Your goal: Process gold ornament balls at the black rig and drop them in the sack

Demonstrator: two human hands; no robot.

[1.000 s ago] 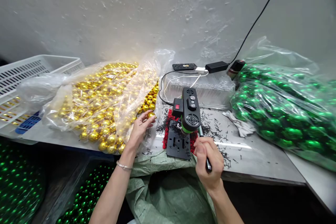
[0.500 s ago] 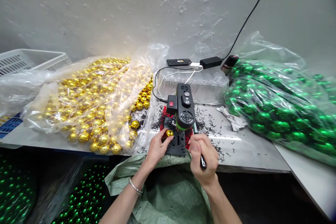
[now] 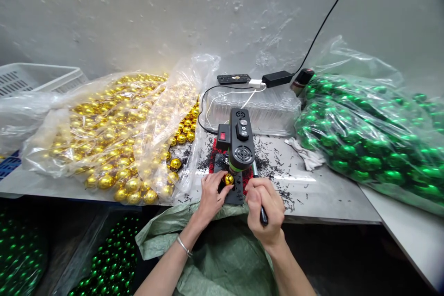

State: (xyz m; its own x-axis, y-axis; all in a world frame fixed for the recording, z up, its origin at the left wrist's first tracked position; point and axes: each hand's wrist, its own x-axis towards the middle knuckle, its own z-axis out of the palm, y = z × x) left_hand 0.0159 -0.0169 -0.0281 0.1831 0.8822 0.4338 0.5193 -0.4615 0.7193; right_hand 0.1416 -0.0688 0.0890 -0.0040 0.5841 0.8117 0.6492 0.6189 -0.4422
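Glossy gold ball (image 3: 229, 179), nearer machine (image 3: 242, 136)

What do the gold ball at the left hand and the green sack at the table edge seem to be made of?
Gold ball: mirror-glossy, with sharp highlights; perhaps coated plastic, though glass is possible.
Green sack: probably plastic sheeting; soft sheen, stiff creases.

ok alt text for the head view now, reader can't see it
A person's left hand holds a gold ball at a black machine; the right hand grips a black handle. Bagged gold balls lie left, bagged green balls right.
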